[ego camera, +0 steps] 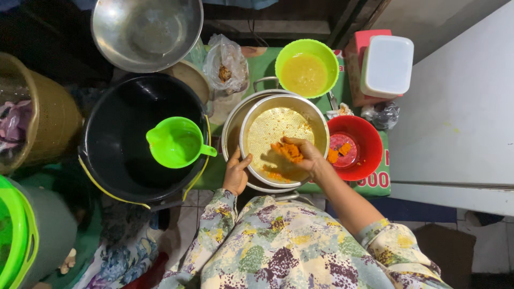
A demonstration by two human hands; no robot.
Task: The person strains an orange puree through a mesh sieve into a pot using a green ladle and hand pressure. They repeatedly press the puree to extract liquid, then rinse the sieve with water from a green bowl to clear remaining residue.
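At the far left stands a brown basket (45, 115) with cloth inside, and below it a bright green tub rim (19, 235). Next along, a black bucket (123, 142) holds a green jug (176, 142) with its handle pointing right; a steel basin (145, 29) sits behind the bucket, overlapping its back rim.

In the middle, the left hand (235, 171) lies with curled fingers against the near left rim of a steel pot (231, 126), steadying it. Set in the pot is a round metal sieve (286, 142), its pierced floor yellow-stained and wet. The right hand (302, 155) is inside the sieve, clenched over a clump of orange pulp (288, 152), pressing it against the mesh at the near right side. The pulp is coarse, moist and deep orange; smaller bits lie near the sieve's front edge.

Behind the pot are a clear plastic bag (226, 63) and a green bowl (307, 67) of cloudy yellow liquid. Just right of the sieve, touching its rim, a red bowl (361, 147) holds more orange pieces. Behind that is a white lidded box (388, 65) on a red box.

The vessels stand crowded rim to rim on the green worktop (265, 67). The pale surface (455, 107) to the right is the widest open stretch.
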